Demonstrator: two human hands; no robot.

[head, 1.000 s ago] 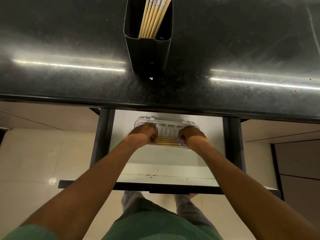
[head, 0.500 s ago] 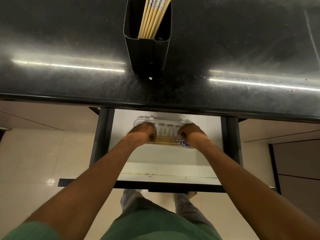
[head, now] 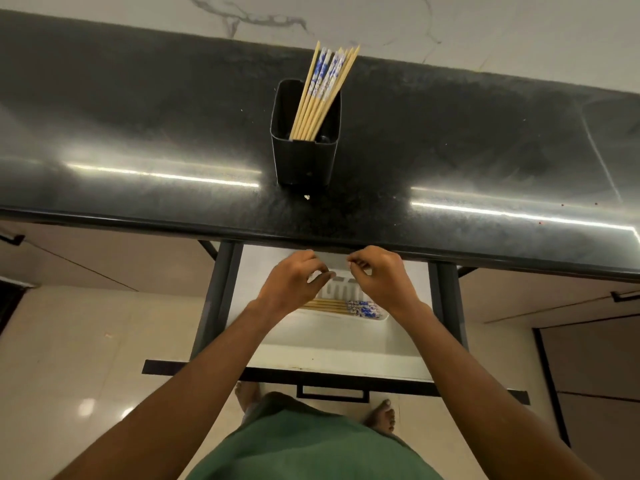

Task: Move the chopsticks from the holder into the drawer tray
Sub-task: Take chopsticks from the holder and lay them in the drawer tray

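Note:
A black holder (head: 304, 161) stands on the dark countertop (head: 138, 133) with several bamboo chopsticks (head: 322, 91), blue-patterned at their tops, leaning in it. Below the counter edge an open drawer (head: 408, 355) holds a white tray (head: 379, 319). Several chopsticks (head: 343, 306) lie flat across the tray, patterned ends to the right. My left hand (head: 294, 282) and my right hand (head: 381, 278) hover just above the tray, near the counter edge. Their fingers are loosely curled and hold nothing.
The drawer's black front with its handle (head: 332, 393) sticks out toward my legs. Dark side rails (head: 218, 299) frame the drawer. A pale marble wall (head: 450, 32) rises behind the counter, and glossy floor tiles (head: 69, 375) lie below.
Both hands have let go of the chopsticks in the tray and risen toward the counter edge. The camera has tilted up, so the whole holder shows.

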